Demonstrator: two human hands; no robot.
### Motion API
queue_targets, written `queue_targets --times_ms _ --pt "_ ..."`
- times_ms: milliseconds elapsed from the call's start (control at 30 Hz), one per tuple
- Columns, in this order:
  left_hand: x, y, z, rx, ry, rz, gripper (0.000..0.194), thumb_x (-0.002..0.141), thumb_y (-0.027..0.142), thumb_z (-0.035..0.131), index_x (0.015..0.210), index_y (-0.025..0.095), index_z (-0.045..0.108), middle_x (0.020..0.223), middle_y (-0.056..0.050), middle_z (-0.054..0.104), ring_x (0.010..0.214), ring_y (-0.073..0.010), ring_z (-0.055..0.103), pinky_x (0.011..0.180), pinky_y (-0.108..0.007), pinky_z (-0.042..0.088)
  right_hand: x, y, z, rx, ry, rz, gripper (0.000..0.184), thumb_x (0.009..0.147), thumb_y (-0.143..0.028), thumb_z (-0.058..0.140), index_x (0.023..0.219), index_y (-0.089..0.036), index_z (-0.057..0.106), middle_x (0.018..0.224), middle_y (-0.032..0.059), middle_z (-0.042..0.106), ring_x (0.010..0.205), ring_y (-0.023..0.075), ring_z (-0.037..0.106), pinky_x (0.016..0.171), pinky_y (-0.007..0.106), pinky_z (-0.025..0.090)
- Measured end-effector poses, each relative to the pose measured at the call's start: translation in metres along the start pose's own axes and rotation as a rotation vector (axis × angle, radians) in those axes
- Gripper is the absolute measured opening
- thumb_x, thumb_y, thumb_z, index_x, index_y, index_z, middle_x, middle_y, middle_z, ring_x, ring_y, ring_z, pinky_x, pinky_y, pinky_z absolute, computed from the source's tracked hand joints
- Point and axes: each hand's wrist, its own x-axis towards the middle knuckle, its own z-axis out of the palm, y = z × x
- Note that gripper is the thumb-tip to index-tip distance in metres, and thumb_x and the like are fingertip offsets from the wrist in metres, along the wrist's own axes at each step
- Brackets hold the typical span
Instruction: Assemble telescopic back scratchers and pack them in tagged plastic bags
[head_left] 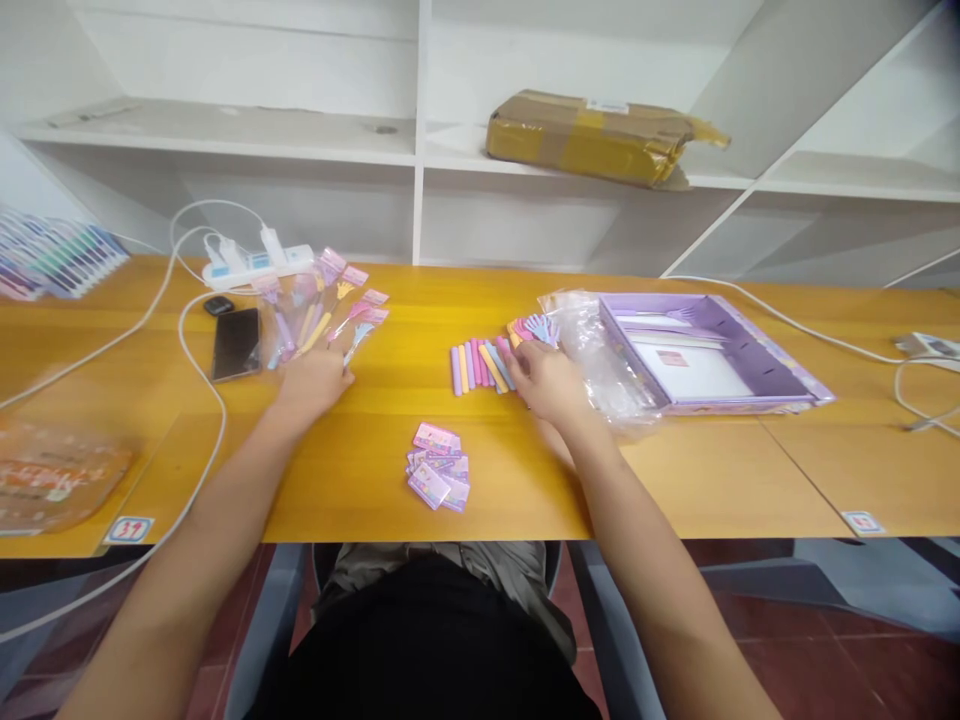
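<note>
Left hand: the left hand (315, 380) is resting at the near ends of the pastel sticks in clear plastic sleeves (322, 312), far left; fingers partly curled, grip cannot be told.
Right hand: the right hand (549, 380) is bending over the right end of the row of loose pastel sticks (476, 365), mid-bench (390, 410); fingers half closed, hold cannot be told.
Cards: small purple-pink printed cards (439, 465) are lying piled, near middle.
Box: an open purple cardboard box (757, 345) is standing right, beside a crumpled clear plastic bag (600, 350).
Handling: lifting sticks singly is probably keeping the row tidy; light pinching is likely sparing the sleeves.
</note>
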Motion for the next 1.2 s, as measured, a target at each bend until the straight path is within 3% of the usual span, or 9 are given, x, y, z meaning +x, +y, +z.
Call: queue_targets --times_ms 133,200,300,433,667,833,1000,1133,1200 --pt "-0.003 0.02 -0.006 0.013 0.029 -0.035 0.034 0.09 0.024 0.062 0.124 0.02 0.062 0.108 -0.015 0.075 0.101 -0.0345 0.072 0.085 -0.042 0.054 -0.003 -0.013 -0.002 0.245 0.029 -0.014 0.035 0.11 -0.051 0.048 0.088 -0.024 0.056 0.086 0.0071 0.069 0.078 0.022 0.064 0.074 0.035 0.047" --pt "-0.007 0.033 -0.008 -0.023 0.008 0.06 0.026 0.091 0.022 0.057 0.117 0.021 0.062 0.109 -0.013 0.073 0.1 -0.0312 0.071 0.085 -0.04 0.054 -0.004 -0.021 0.002 0.504 0.028 0.01 0.031 0.106 -0.054 0.054 0.103 -0.024 0.056 0.09 0.0052 0.069 0.077 0.0206 0.065 0.071 0.034 0.05" --pt "-0.017 0.05 -0.008 -0.088 -0.063 0.267 0.025 0.093 0.021 0.053 0.116 0.021 0.063 0.117 -0.012 0.069 0.098 -0.0284 0.069 0.085 -0.039 0.053 -0.006 -0.033 0.012 0.909 -0.066 0.075 0.05 0.099 -0.062 0.063 0.131 -0.028 0.046 0.11 0.0059 0.068 0.074 0.0185 0.067 0.055 0.031 0.051" --pt "-0.027 0.062 0.0 -0.166 -0.117 0.444 0.025 0.094 0.022 0.055 0.118 0.021 0.061 0.121 -0.012 0.062 0.091 -0.0249 0.067 0.081 -0.038 0.053 -0.008 -0.046 0.025 1.185 -0.161 0.09 0.064 0.09 -0.059 0.075 0.136 -0.033 0.04 0.119 0.0052 0.065 0.076 0.0178 0.069 0.046 0.028 0.052" --pt "-0.034 0.069 0.01 -0.474 -0.12 0.366 0.073 0.091 0.049 0.078 0.15 0.023 0.043 0.132 -0.011 0.064 0.094 -0.0242 0.069 0.09 -0.041 0.055 -0.014 -0.058 0.038 1.231 -0.234 -0.034 0.032 0.098 -0.043 0.065 0.121 -0.026 0.05 0.099 0.0009 0.069 0.075 0.0147 0.067 0.068 0.031 0.06" --pt "-0.039 0.079 0.006 -0.536 -0.208 0.376 0.051 0.1 0.047 0.068 0.143 0.024 0.056 0.1 -0.003 0.072 0.085 -0.022 0.068 0.081 -0.035 0.05 -0.022 -0.073 0.041 0.987 -0.184 -0.088 0.049 0.095 -0.038 0.071 0.137 -0.027 0.047 0.101 0.0021 0.067 0.079 0.0175 0.066 0.068 0.033 0.059" --pt "-0.041 0.082 0.003 -0.575 -0.222 0.435 0.046 0.099 0.038 0.066 0.143 0.026 0.059 0.091 0.0 0.07 0.078 -0.0189 0.065 0.076 -0.031 0.048 -0.026 -0.073 0.045 0.89 -0.057 -0.093 0.051 0.096 -0.032 0.068 0.14 -0.028 0.043 0.101 0.0018 0.061 0.074 0.0166 0.064 0.057 0.03 0.056" --pt "-0.042 0.083 0.001 -0.573 -0.253 0.442 0.049 0.099 0.039 0.065 0.145 0.027 0.058 0.096 -0.001 0.072 0.081 -0.0192 0.066 0.078 -0.031 0.048 -0.022 -0.064 0.039 0.907 -0.025 -0.078 0.029 0.101 -0.032 0.06 0.126 -0.03 0.046 0.115 0.0063 0.062 0.079 0.0187 0.066 0.053 0.032 0.057" --pt "-0.042 0.083 0.0 -0.578 -0.255 0.446 0.05 0.099 0.039 0.065 0.147 0.027 0.057 0.101 -0.002 0.073 0.083 -0.0193 0.067 0.079 -0.031 0.049 -0.02 -0.061 0.029 0.834 0.013 -0.143 0.007 0.105 -0.029 0.054 0.111 -0.029 0.052 0.115 0.0079 0.063 0.093 0.023 0.067 0.07 0.04 0.063"
